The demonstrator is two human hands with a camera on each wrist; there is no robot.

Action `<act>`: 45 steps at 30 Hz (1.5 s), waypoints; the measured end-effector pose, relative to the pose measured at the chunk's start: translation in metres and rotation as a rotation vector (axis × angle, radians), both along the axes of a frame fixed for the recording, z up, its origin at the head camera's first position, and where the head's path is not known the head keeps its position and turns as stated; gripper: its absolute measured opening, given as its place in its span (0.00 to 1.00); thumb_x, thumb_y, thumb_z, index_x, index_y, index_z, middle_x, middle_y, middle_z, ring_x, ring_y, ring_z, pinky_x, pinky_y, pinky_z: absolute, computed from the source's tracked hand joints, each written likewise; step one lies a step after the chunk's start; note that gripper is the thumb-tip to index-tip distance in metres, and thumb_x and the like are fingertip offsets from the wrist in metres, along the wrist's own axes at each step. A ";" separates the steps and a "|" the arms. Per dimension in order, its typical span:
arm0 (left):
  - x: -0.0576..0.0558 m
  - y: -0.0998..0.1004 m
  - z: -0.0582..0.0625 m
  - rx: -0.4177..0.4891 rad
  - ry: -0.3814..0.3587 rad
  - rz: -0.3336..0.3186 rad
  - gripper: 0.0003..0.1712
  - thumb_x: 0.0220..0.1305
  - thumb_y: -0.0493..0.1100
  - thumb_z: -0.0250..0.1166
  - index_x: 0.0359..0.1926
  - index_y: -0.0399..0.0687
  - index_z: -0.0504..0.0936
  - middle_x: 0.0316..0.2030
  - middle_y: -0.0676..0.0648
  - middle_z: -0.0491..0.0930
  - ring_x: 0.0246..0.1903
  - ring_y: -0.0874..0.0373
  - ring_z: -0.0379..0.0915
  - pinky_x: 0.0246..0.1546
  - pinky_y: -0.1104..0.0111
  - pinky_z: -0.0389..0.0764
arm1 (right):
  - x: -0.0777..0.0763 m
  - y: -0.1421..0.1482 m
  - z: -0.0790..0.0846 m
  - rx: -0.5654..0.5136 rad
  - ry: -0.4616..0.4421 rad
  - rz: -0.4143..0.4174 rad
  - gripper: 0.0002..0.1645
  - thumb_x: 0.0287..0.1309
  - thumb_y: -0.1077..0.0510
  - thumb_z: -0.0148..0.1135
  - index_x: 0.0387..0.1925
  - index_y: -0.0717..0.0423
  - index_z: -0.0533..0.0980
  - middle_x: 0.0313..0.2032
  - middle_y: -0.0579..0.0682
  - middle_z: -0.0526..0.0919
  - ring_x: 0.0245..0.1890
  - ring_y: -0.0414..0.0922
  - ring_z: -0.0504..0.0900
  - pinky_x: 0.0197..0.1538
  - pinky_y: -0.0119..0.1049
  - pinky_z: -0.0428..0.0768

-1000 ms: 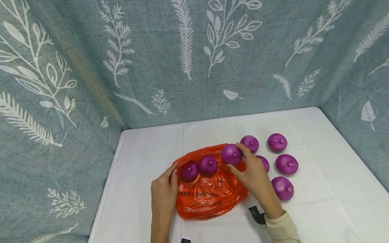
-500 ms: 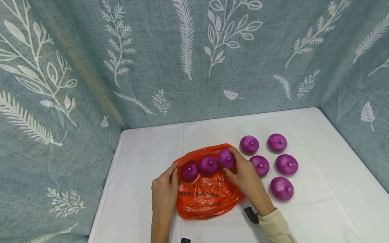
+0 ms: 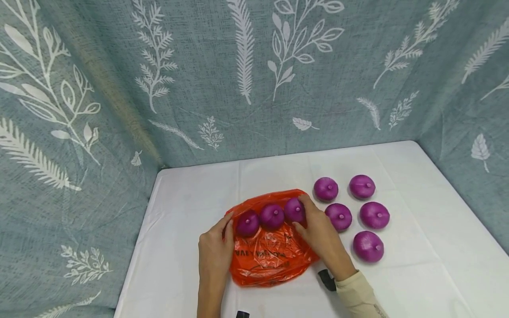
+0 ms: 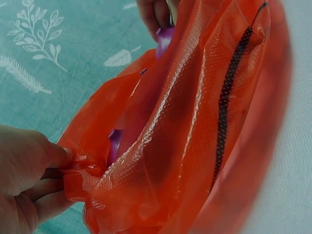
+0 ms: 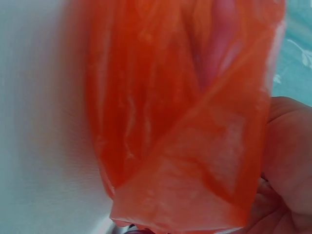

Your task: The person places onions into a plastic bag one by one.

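Note:
A red-orange plastic bag (image 3: pixel 262 267) with dark print lies on the table, its mouth spread wide. Two purple onions (image 3: pixel 272 217) sit inside it, left and middle. My left hand (image 3: pixel 216 249) pinches the bag's left rim; the left wrist view shows the crumpled plastic (image 4: pixel 80 173) between thumb and fingers. With its fingers curled round a third onion (image 3: pixel 294 210), my right hand (image 3: pixel 321 229) reaches inside the bag's right rim, beside the middle onion. In the right wrist view the bag's side (image 5: pixel 185 161) hides most of that onion.
To the right of the bag, several more purple onions (image 3: pixel 374 215) rest on the white-covered table (image 3: pixel 421 265). A leaf-patterned blue-green curtain (image 3: pixel 278 123) encloses the back and sides. A black wrist-camera part (image 3: pixel 327 280) sits under the right wrist.
My right hand has moved left and slightly down, bringing the third onion from over the bag's right rim to beside the middle onion. My left hand stays at the rim.

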State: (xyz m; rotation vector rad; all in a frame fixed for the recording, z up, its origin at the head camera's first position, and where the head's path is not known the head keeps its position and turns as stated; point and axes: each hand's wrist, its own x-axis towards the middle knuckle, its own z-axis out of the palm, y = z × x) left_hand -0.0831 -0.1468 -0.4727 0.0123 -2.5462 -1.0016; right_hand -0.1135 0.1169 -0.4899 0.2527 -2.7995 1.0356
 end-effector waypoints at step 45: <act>0.000 0.001 -0.001 -0.002 0.007 -0.011 0.16 0.75 0.37 0.67 0.60 0.39 0.87 0.52 0.35 0.87 0.51 0.41 0.86 0.47 0.51 0.87 | 0.016 0.034 0.056 -0.034 0.096 -0.147 0.47 0.66 0.54 0.75 0.79 0.54 0.62 0.29 0.54 0.77 0.16 0.45 0.65 0.21 0.37 0.73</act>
